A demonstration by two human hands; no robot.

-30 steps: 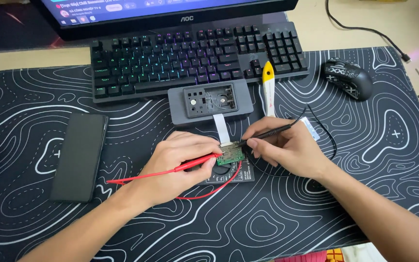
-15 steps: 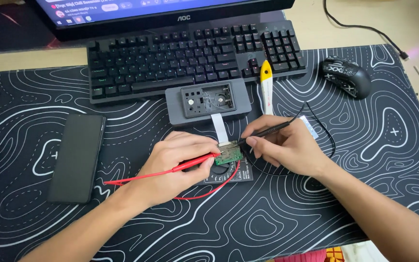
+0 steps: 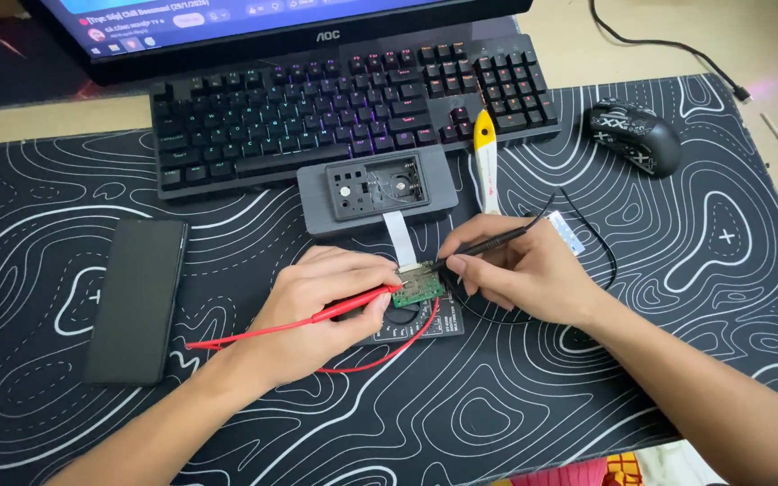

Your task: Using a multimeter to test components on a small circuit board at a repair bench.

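Circuit board [image 3: 420, 286]: light, stiff, fragile, best gripped by edges; left hand [image 3: 321, 306] pinching red probe [image 3: 344, 309], right hand [image 3: 524, 270] pinching black probe [image 3: 488, 241].

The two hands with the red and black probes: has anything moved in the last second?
Almost nothing. The left hand keeps the red probe on the small green circuit board, and the right hand keeps the black probe there. Only the camera view shifted slightly.
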